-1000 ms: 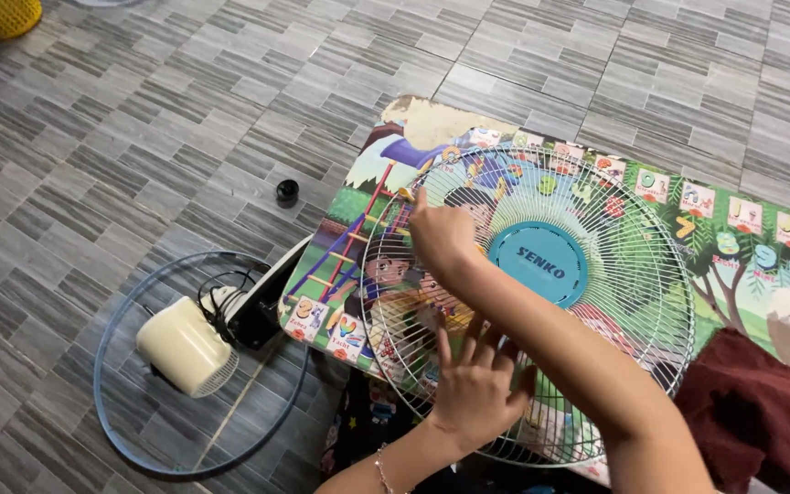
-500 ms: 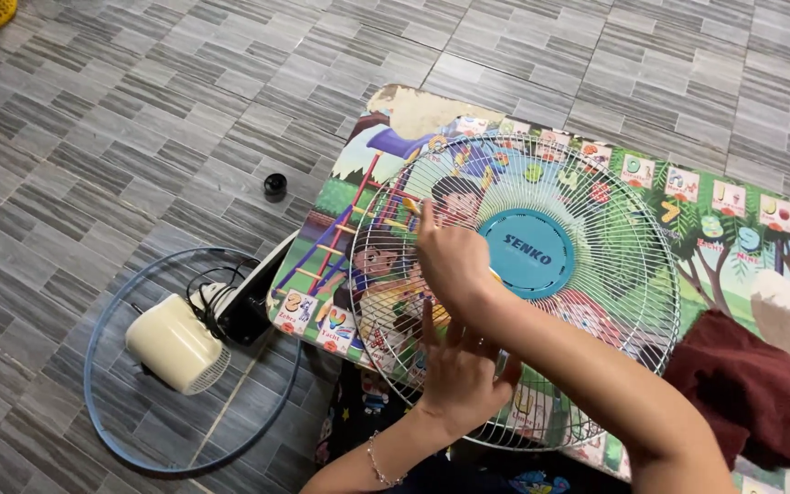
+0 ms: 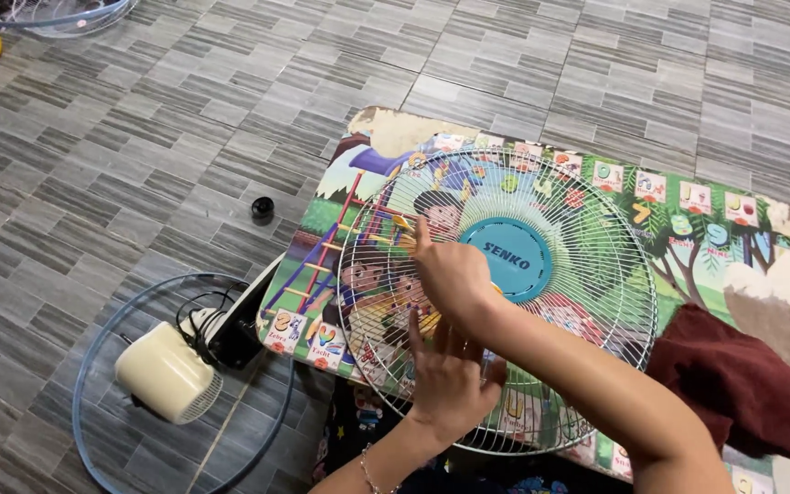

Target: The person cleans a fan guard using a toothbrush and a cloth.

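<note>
Fan guard (image 3: pixel 541 229), a round white wire grille with a teal disc at its centre, lies flat on a small picture-printed surface (image 3: pixel 742 229), covering most of its near half and overhanging the near edge toward the person. Both hands rest on the guard's left part: the right hand (image 3: pixel 450 274) lies palm down on the wires just left of the teal disc, fingers spread and closed on nothing, while the left hand (image 3: pixel 448 380) sits just below it near the guard's near rim, fingers bent against the wires; whether they hook around a wire cannot be told. A dark red cloth (image 3: pixel 742 384) lies at the surface's near right corner, touching the guard's rim. On the tiled floor (image 3: pixel 93 165) off the left edge stands a cream fan motor (image 3: pixel 165 370) with a black cord, inside a clear ring; a small black cap (image 3: pixel 263 209) lies on the floor near the far left corner. Since the guard overhangs the near edge, pressing down there could tip it off, and thin wires may bend under the palms or pinch a finger.
</note>
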